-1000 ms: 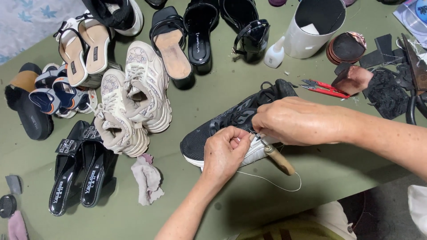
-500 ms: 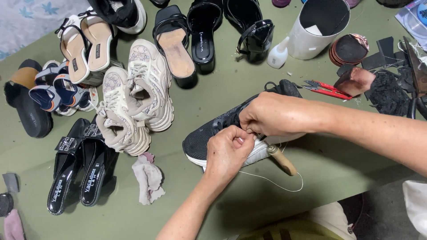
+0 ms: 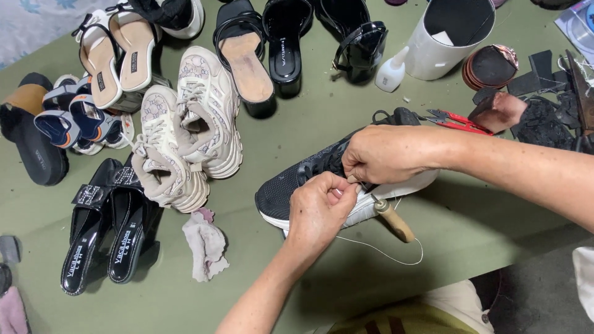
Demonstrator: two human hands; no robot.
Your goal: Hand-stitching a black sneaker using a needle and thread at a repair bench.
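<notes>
Two hands stitch a black sneaker (image 3: 309,179) at its white sole on a green counter (image 3: 346,117).

The right hand (image 3: 387,154) clamps the upper, a wooden-handled awl (image 3: 393,219) beneath it; the left hand (image 3: 318,210) is closed, pinching white thread (image 3: 396,255) that trails loose. Stitching looks underway, not finished. Beige sneakers (image 3: 185,136), sandals and red snips (image 3: 455,120) lie nearby.
</notes>
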